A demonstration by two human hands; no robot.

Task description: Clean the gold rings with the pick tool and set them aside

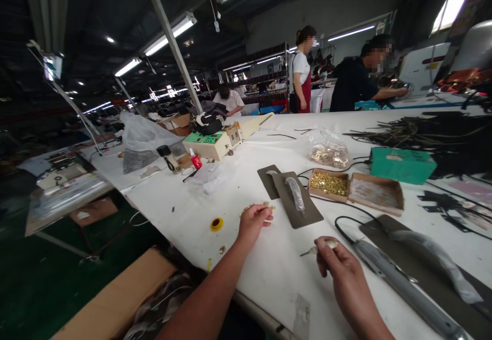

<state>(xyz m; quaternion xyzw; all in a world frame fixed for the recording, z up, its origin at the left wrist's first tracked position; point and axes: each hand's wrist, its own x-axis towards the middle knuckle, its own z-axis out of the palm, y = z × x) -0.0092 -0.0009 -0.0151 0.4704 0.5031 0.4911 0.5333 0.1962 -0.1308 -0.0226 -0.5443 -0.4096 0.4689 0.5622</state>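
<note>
My left hand [254,223] is over the white table, fingers bent together beside small gold pieces [272,208]; what lies between the fingertips is hidden. My right hand [342,266] grips a small pointed tool with a pale handle [329,245], its thin metal tip directed left above the table. Past the hands lie olive-brown panels [309,212] bearing a plastic-wrapped handle [295,196]. A corded grey electric screwdriver [407,289] rests by my right hand, near another panel [392,226] with a wrapped handle [434,255].
Behind the panels stand a box of gold hardware [328,184], a second shallow box [376,195], a green power box [403,166] and a bag of metal parts [329,153]. A yellow ring [217,224] sits left. A heat sealer [209,144] and co-workers [302,71] are farther back.
</note>
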